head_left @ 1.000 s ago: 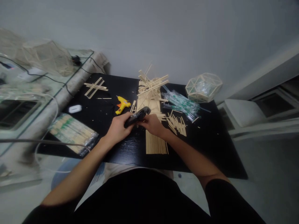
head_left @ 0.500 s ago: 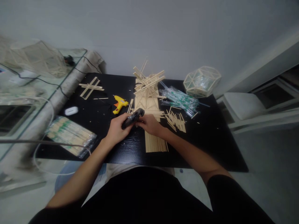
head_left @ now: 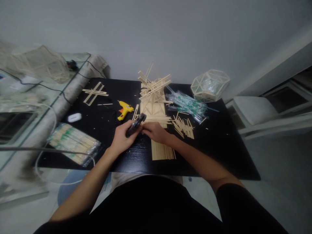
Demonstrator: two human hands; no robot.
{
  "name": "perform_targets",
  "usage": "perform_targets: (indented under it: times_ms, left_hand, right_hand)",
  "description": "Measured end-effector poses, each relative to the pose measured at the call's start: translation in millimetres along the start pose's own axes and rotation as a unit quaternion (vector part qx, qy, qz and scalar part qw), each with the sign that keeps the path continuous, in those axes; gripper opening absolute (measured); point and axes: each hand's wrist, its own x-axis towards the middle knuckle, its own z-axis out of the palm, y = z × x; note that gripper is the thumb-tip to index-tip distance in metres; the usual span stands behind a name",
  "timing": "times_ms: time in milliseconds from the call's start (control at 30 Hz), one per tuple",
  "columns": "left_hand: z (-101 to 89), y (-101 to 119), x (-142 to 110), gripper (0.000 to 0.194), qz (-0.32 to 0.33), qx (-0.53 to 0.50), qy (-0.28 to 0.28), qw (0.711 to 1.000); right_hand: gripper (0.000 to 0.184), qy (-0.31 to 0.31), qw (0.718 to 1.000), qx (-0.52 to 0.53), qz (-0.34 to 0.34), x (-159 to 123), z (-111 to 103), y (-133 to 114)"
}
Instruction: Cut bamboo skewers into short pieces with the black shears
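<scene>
My left hand (head_left: 122,136) is closed around a dark hand tool (head_left: 135,126), whose exact kind I cannot make out. Its tip points up and to the right. Close against it, my right hand (head_left: 156,131) has its fingers pinched together; whatever they hold is hidden. Beneath and beside the right hand lies a flat row of thin wooden sticks (head_left: 162,151). Just beyond both hands, more sticks (head_left: 158,119) lie crosswise on a pale board (head_left: 153,109). A heap of short cut sticks (head_left: 184,126) is to the right.
A yellow glue gun (head_left: 125,110), crossed sticks (head_left: 95,92) and a white case (head_left: 74,117) lie on the black table (head_left: 214,149). A bagged stick pack (head_left: 73,143) is at left. Plastic wrappers (head_left: 188,104) and a stick polyhedron (head_left: 210,85) stand at right, a stick structure (head_left: 154,86) at the back.
The dark tool has shifted slightly left and turned more upright with my left hand. My right hand stays beside it, fingers still pinched. The other things keep their places.
</scene>
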Motion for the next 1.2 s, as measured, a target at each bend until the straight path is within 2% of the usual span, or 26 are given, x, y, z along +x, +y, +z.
perform_targets:
  times_ms: [133, 233, 467, 867, 1200]
  left_hand:
    - [-14.4, 9.2, -4.3, 0.028, -0.021, 0.005, 0.025, 0.999]
    - [-30.7, 14.5, -11.0, 0.031, -0.058, 0.055, 0.041, 0.996]
    - [-55.7, 8.8, -28.2, 0.034, -0.117, 0.142, 0.000, 0.983]
    - [-53.8, 4.5, -32.0, 0.042, -0.130, 0.211, -0.046, 0.968]
    - [-53.0, 7.0, -32.5, 0.042, -0.125, 0.256, -0.066, 0.956]
  right_hand:
    - [0.018, 0.002, 1.000, 0.014, -0.017, -0.5, 1.5, -0.1]
    - [0.019, 0.003, 0.999, 0.024, -0.022, -0.7, 2.0, -1.4]
    - [0.017, 0.025, 0.999, 0.036, -0.015, -1.9, 5.6, -2.7]
    - [0.020, 0.053, 0.998, 0.043, -0.007, -5.7, 8.0, -2.9]
    - [0.016, 0.043, 0.997, 0.057, 0.004, -10.5, 11.0, 1.2]
